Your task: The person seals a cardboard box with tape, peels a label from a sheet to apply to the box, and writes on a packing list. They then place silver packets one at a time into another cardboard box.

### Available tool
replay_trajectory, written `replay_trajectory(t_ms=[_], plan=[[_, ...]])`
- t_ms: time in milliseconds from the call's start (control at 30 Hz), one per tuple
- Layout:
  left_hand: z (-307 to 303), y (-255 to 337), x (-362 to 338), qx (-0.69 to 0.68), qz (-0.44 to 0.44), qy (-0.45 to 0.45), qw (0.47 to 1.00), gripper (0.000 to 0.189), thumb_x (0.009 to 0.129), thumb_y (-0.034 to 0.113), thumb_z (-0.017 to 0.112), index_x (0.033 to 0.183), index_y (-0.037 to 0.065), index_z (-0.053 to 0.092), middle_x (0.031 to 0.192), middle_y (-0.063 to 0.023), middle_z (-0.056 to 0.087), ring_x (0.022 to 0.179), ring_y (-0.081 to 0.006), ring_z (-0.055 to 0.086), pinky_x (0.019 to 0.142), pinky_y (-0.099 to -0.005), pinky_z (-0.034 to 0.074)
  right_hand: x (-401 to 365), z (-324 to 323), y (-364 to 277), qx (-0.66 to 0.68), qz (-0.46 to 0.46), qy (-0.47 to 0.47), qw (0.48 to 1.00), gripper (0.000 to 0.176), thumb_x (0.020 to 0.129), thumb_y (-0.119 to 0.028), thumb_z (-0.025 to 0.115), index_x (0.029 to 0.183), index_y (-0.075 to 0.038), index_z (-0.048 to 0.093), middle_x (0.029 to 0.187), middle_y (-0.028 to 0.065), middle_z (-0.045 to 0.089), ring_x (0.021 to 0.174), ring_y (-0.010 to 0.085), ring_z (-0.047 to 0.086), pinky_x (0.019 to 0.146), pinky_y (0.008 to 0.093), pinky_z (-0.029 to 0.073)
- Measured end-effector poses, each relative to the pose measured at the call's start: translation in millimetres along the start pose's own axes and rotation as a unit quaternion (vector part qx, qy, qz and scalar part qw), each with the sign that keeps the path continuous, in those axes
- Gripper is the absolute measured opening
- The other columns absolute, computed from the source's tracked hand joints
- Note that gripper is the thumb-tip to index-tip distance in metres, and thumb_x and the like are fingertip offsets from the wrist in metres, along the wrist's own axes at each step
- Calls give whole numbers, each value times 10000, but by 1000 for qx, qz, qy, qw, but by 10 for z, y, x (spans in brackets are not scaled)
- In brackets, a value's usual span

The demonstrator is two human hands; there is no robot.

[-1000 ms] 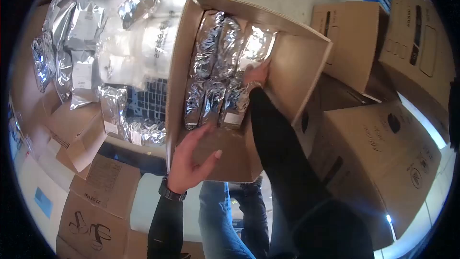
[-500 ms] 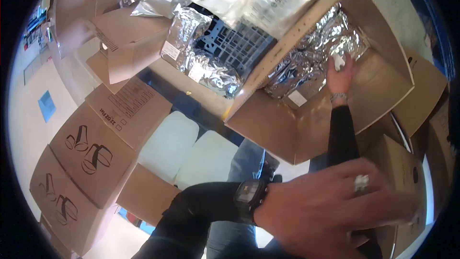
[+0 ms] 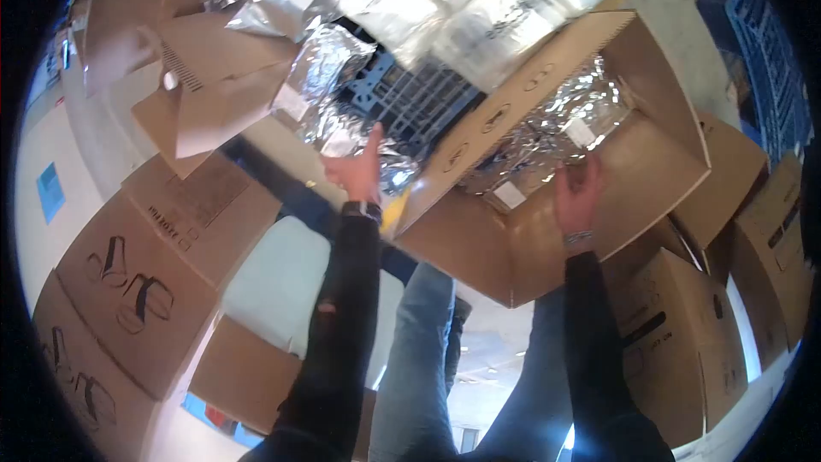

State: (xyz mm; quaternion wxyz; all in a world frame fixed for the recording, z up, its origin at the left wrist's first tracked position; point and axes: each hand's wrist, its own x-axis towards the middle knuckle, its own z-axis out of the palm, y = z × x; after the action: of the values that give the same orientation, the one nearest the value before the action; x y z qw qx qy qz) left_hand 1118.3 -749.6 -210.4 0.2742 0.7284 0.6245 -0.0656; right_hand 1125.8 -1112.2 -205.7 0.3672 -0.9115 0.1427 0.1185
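Note:
My left hand (image 3: pixel 355 173) reaches to a silver foil pouch (image 3: pixel 338 133) with a white label, beside the dark plastic grid crate (image 3: pixel 410 98). Its thumb stands apart from the fingers, and fingertips are right at the foil. Inside the open cardboard box (image 3: pixel 547 248), my right hand (image 3: pixel 580 198) hovers over the near wall with fingers apart and loosely bent, holding nothing. Shiny foil pouches (image 3: pixel 581 103) with white labels lie in the box, just beyond that hand.
Clear and silver bags (image 3: pixel 505 26) are heaped at the top. Printed cartons (image 3: pixel 128 274) stand at left, near a pale rounded panel (image 3: pixel 278 269). More cardboard boxes (image 3: pixel 676 334) are at right. A blue plastic pallet (image 3: pixel 761 60) is at the far upper right.
My left hand has swung from the lower right foreground to the foil pouch beside the crate. My right hand has pulled back from the pouches in the box. The view has shifted slightly.

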Motion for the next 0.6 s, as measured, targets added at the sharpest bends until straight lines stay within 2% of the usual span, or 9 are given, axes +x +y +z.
replay_trajectory(t_ms=[33,133,167,267,333,433,467,533,600], plan=[[161,-84,126,99,-80,46,991,1338,661,663,870,1520,-140,231,1515,-367,362,1408,-421,400,1204,-478,295,-67,-2,-76,38,21,-7,999,566,943,-181,718,1435,-16,491,1291,167,562,1097,242,599,864,351,534],[231,-431,607,208,-19,-84,974,1468,634,753,821,1533,-170,119,1459,-368,447,1401,-412,422,1203,-458,287,-319,-66,-393,108,78,-38,990,480,936,-96,695,1382,-29,531,1175,108,620,986,172,636,792,304,545],[299,-672,788,171,-27,-125,977,1423,661,704,818,1539,-157,102,1449,-345,470,1379,-392,446,1184,-453,309,-431,-86,-488,154,123,-68,978,456,933,-88,691,1362,-34,546,1155,96,627,984,166,632,794,304,543],[-15,-1029,909,-10,-76,-220,972,1197,786,451,825,1576,-72,92,1432,-253,521,1283,-320,529,1099,-434,412,-763,-132,-824,140,83,-146,976,427,944,-191,686,1311,-19,550,1224,182,608,1053,327,638,940,418,517],[-535,-507,296,-119,-29,-214,969,1089,844,265,824,1606,19,85,1425,-195,529,1200,-273,582,1028,-407,484,-900,-207,-1205,200,52,-215,954,496,945,-224,690,1372,-31,527,1286,204,595,1133,360,620,982,431,504],[-1418,-41,-535,-164,156,-154,962,980,906,92,730,1629,77,68,1531,-172,370,1302,-276,493,1072,-440,453,-1035,-370,-1702,335,41,-317,886,636,913,-215,748,1453,-19,475,1331,143,580,1206,270,591,1024,393,477],[-1689,-22,-747,-157,154,-178,959,1037,870,111,766,1626,61,57,1544,-191,342,1322,-293,474,1093,-447,435,-1026,-450,-1879,343,10,-308,888,698,900,-253,759,1470,-12,436,1358,173,557,1245,311,565,1056,410,454],[-1949,340,-1206,-72,272,-204,938,1173,779,143,845,1610,23,27,1483,-222,393,1316,-296,483,1093,-437,442,-979,-615,-2191,358,-57,-292,885,827,874,-327,782,1502,1,356,1413,233,511,1324,393,513,1120,446,408],[-1952,707,-1689,25,436,-243,866,1258,697,174,904,1588,-31,39,1415,-243,480,1279,-306,532,1071,-436,464,-939,-728,-2319,380,-35,-204,901,981,801,-370,845,1508,23,289,1425,241,484,1328,389,508,1118,452,403]])
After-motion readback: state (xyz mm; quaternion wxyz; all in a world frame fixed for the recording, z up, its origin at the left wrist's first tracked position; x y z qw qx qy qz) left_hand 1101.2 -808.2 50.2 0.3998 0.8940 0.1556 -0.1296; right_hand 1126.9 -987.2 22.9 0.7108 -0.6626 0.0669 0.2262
